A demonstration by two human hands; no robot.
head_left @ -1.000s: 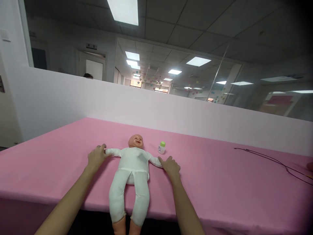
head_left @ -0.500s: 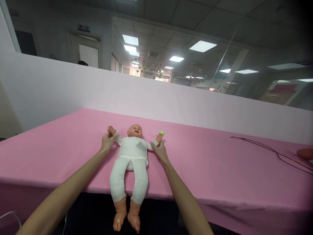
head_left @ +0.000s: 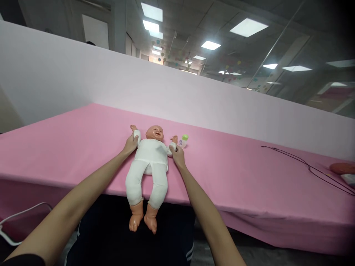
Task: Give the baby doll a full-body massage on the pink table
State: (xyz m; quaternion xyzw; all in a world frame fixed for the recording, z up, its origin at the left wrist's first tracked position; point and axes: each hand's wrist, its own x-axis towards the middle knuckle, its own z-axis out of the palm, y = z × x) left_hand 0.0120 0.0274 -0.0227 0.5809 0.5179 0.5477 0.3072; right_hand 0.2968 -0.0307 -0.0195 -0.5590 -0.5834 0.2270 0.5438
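Doll arms have swung upward; feet overhang the table edge.

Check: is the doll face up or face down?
Face up: the doll lies on the pink cover, its face and chest showing.

Between your left hand and right hand you have a plain white cloth-bodied doll with an orange-tan plastic head, beside your right a small translucent bottle capped in lime green, beneath both a plain pink tablecloth, and below them dark, white-striped trousers.
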